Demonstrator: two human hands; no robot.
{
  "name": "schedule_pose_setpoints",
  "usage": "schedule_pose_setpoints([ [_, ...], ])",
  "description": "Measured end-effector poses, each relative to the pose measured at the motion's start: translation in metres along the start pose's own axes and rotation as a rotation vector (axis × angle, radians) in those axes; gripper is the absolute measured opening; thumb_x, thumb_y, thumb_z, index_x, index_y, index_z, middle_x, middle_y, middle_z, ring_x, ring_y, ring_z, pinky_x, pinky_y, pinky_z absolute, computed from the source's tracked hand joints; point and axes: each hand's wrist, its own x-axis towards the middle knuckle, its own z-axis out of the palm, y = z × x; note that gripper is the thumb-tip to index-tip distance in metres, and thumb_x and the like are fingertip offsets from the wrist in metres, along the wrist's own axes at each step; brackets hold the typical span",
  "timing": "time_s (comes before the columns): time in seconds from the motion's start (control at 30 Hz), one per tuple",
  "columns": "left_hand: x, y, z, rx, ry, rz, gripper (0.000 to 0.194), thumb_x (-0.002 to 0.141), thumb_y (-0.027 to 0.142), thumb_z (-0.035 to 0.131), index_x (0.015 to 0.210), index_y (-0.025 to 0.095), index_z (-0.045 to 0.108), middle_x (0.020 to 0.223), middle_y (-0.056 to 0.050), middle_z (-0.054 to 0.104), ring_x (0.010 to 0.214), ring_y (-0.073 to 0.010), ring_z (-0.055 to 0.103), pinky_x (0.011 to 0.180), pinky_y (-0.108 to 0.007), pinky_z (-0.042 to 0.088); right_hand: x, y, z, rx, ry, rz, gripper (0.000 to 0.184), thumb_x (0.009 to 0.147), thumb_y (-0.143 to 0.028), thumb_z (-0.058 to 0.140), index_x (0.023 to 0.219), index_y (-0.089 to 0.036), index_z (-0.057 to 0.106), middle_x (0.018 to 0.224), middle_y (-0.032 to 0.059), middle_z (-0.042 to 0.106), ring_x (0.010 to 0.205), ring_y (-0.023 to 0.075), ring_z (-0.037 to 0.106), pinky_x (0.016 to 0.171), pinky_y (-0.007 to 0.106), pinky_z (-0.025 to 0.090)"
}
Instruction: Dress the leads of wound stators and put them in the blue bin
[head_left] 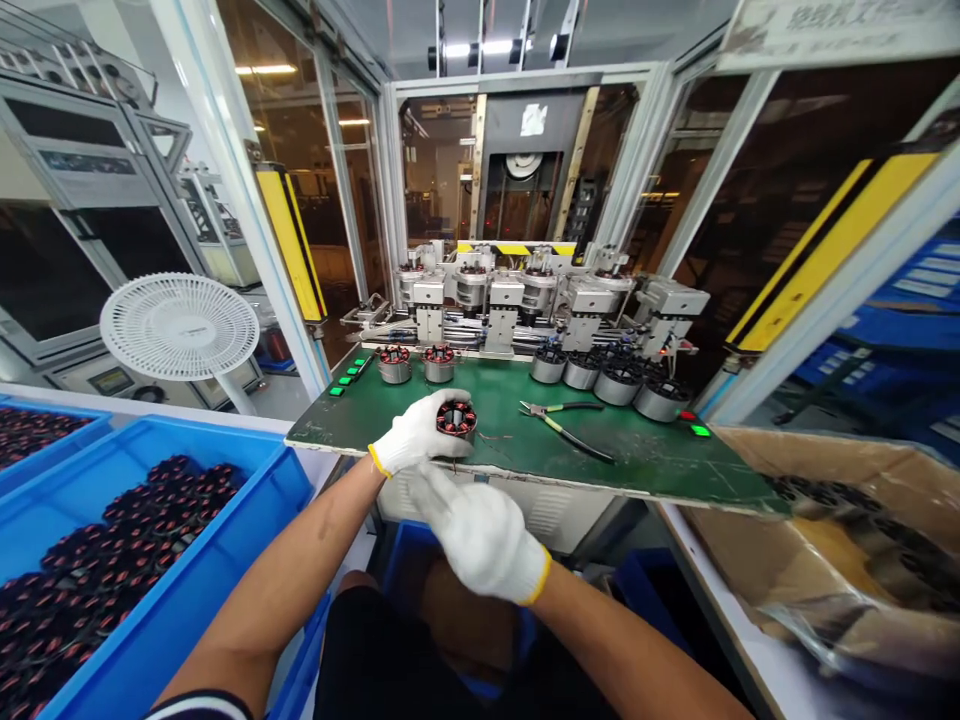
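My left hand [420, 432], in a white knitted glove with a yellow cuff, is closed around a motor stator [456, 422] with copper windings and a black insulator. It holds the stator at the front edge of the green work surface [502, 378]. Thin loose wire trails to the right of it. My right hand [487, 535], also gloved, is below and in front of the left one, its fingers reaching toward the left wrist. Motion smears those fingers, so their grip is unclear. To the right lie cutting pliers [541, 412] with green and black handles, jaws pointing left.
Two wound stators [395, 368] stand at the back left, and several unwound stators [619, 385] at the right. Behind is a winding machine [504, 295]. A blue bin [255, 500] of wound stators is left, near a white fan [180, 325]; a lined carton [795, 570] is right.
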Motion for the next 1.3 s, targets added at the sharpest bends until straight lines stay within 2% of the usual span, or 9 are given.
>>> schedule_pose_setpoints([
  [0.13, 0.0, -0.001, 0.003, -0.006, 0.033, 0.048, 0.063, 0.061, 0.024, 0.071, 0.122, 0.017, 0.054, 0.117, -0.007, 0.064, 0.104, -0.0226, 0.062, 0.094, -0.034, 0.049, 0.018, 0.028, 0.028, -0.16, -0.129, 0.271, 0.057, 0.092, -0.02, 0.031, 0.149, -0.018, 0.029, 0.145, 0.0155, 0.041, 0.067, 0.0197, 0.058, 0.057, 0.033, 0.042],
  [0.3, -0.002, 0.0, 0.004, 0.042, 0.051, 0.04, 0.067, 0.058, 0.029, 0.075, 0.121, 0.02, 0.054, 0.114, -0.005, 0.066, 0.101, -0.0228, 0.063, 0.091, -0.035, 0.051, 0.023, 0.041, 0.032, -0.289, -0.149, 0.458, 0.053, 0.095, -0.02, 0.027, 0.148, -0.019, 0.029, 0.145, 0.0169, 0.04, 0.073, 0.0206, 0.06, 0.059, 0.033, 0.041],
  [0.47, -0.001, 0.0, 0.004, 0.06, 0.056, 0.017, 0.067, 0.057, 0.035, 0.077, 0.12, 0.023, 0.055, 0.111, -0.002, 0.066, 0.098, -0.0221, 0.064, 0.088, -0.034, 0.052, 0.03, 0.031, 0.018, -0.265, -0.199, 0.66, 0.039, 0.097, -0.024, 0.029, 0.126, -0.017, 0.054, 0.1, 0.0156, 0.065, 0.072, 0.0229, 0.06, 0.058, 0.03, 0.038],
  [0.6, -0.001, 0.002, 0.004, 0.038, 0.024, 0.002, 0.065, 0.057, 0.034, 0.075, 0.118, 0.022, 0.056, 0.11, -0.002, 0.068, 0.097, -0.0218, 0.065, 0.089, -0.033, 0.053, 0.039, 0.044, 0.006, 0.078, -0.27, 0.712, 0.032, 0.093, -0.028, 0.037, 0.082, -0.015, 0.064, 0.071, 0.0107, 0.062, 0.069, 0.0215, 0.06, 0.063, 0.029, 0.04],
  [0.73, -0.001, 0.004, 0.005, 0.042, 0.039, 0.014, 0.062, 0.058, 0.032, 0.074, 0.117, 0.021, 0.057, 0.11, -0.003, 0.068, 0.097, -0.0218, 0.065, 0.088, -0.033, 0.053, 0.044, 0.063, 0.002, 0.71, -0.398, 0.781, 0.049, 0.096, -0.034, 0.023, 0.077, -0.014, 0.064, 0.059, 0.0047, 0.058, 0.047, 0.0129, 0.05, 0.049, 0.023, 0.039],
  [0.9, -0.003, 0.002, 0.004, 0.038, 0.037, 0.017, 0.063, 0.057, 0.032, 0.074, 0.117, 0.025, 0.057, 0.109, -0.001, 0.067, 0.094, -0.0212, 0.065, 0.087, -0.033, 0.052, 0.038, 0.08, -0.013, 0.506, -0.39, 0.702, 0.035, 0.094, -0.029, 0.032, 0.096, -0.017, 0.065, 0.085, 0.0082, 0.067, 0.067, 0.0161, 0.06, 0.06, 0.025, 0.042],
  [1.1, -0.001, -0.002, 0.004, 0.023, 0.03, 0.0, 0.065, 0.053, 0.028, 0.075, 0.116, 0.025, 0.057, 0.109, -0.002, 0.067, 0.094, -0.022, 0.065, 0.087, -0.033, 0.052, 0.05, 0.072, -0.046, -0.186, -0.478, 0.091, 0.023, 0.094, -0.03, 0.041, 0.099, -0.018, 0.06, 0.091, 0.0115, 0.062, 0.086, 0.0254, 0.058, 0.071, 0.033, 0.038],
  [1.17, 0.0, -0.002, 0.003, 0.024, 0.025, 0.01, 0.066, 0.052, 0.028, 0.076, 0.116, 0.024, 0.058, 0.11, -0.002, 0.067, 0.096, -0.0228, 0.064, 0.089, -0.034, 0.051, 0.059, 0.069, -0.04, -0.018, -0.457, 0.245, 0.023, 0.091, -0.037, 0.049, 0.092, -0.017, 0.061, 0.091, 0.0126, 0.063, 0.086, 0.0259, 0.058, 0.071, 0.033, 0.039],
  [1.3, -0.002, -0.001, 0.002, -0.001, 0.011, -0.011, 0.065, 0.055, 0.03, 0.075, 0.118, 0.025, 0.057, 0.106, -0.002, 0.067, 0.094, -0.0225, 0.064, 0.084, -0.033, 0.053, 0.062, 0.073, -0.011, 0.796, -0.283, 0.941, 0.029, 0.089, -0.036, 0.049, 0.07, -0.016, 0.059, 0.069, 0.0093, 0.063, 0.063, 0.019, 0.058, 0.057, 0.028, 0.04],
])
